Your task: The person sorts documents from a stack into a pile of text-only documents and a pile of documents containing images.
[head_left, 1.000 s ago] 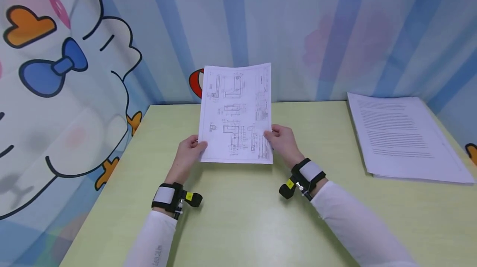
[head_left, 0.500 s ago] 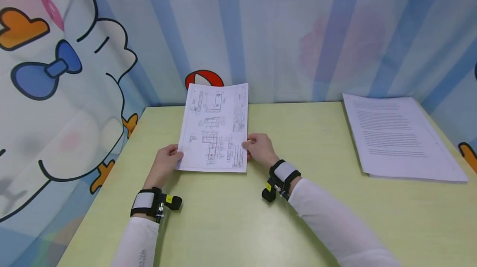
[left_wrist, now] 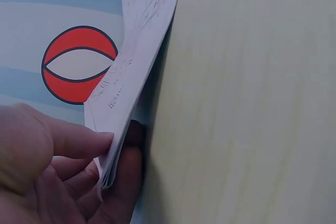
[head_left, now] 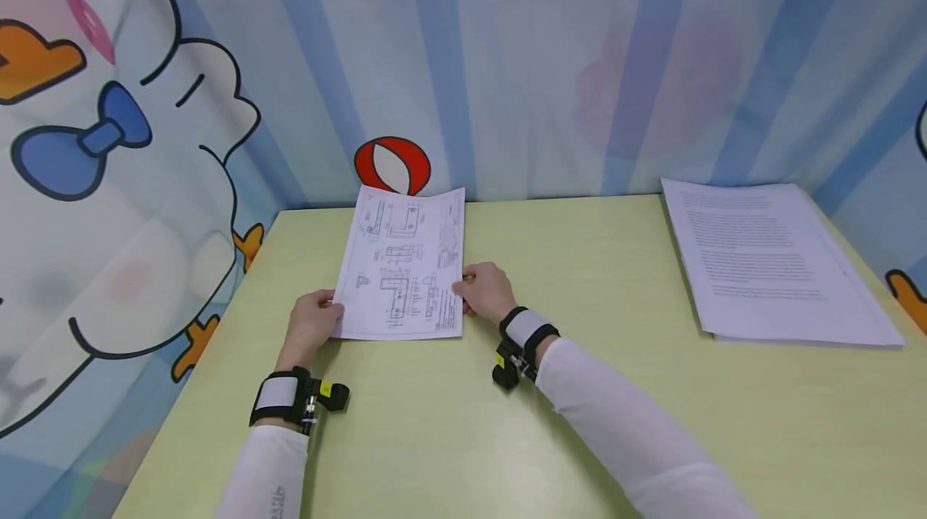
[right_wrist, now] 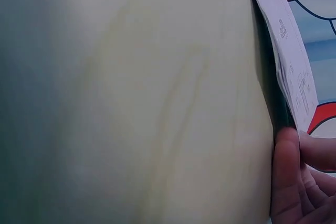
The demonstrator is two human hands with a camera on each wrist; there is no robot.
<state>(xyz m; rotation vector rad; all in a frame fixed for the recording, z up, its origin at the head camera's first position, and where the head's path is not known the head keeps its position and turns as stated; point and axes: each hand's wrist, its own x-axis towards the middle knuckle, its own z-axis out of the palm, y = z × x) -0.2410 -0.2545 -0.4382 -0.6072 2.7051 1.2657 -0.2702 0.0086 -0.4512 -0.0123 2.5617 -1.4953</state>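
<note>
A thin stack of paper sheets (head_left: 401, 261) is held low over the table, its top sheet printed with technical drawings of an L-shaped part. My left hand (head_left: 310, 327) pinches its left edge near the front corner, thumb on top and fingers beneath. On the opposite edge my right hand (head_left: 487, 292) grips the same way. Several layers show along the side of the stack (left_wrist: 123, 111) in the left wrist view. Close under the paper, the right fingers (right_wrist: 287, 169) lie against the tabletop.
A thicker pile of printed text pages (head_left: 782, 269) lies on the pale yellow-green table (head_left: 579, 261) at the right. Behind the table hangs a blue striped cloth (head_left: 536, 60) with cartoon prints, which continues down the left side.
Both hands have carried the paper stack down toward the table and to the left in view. Its far edge has dropped, uncovering the red ball print. The head view has shifted slightly.
</note>
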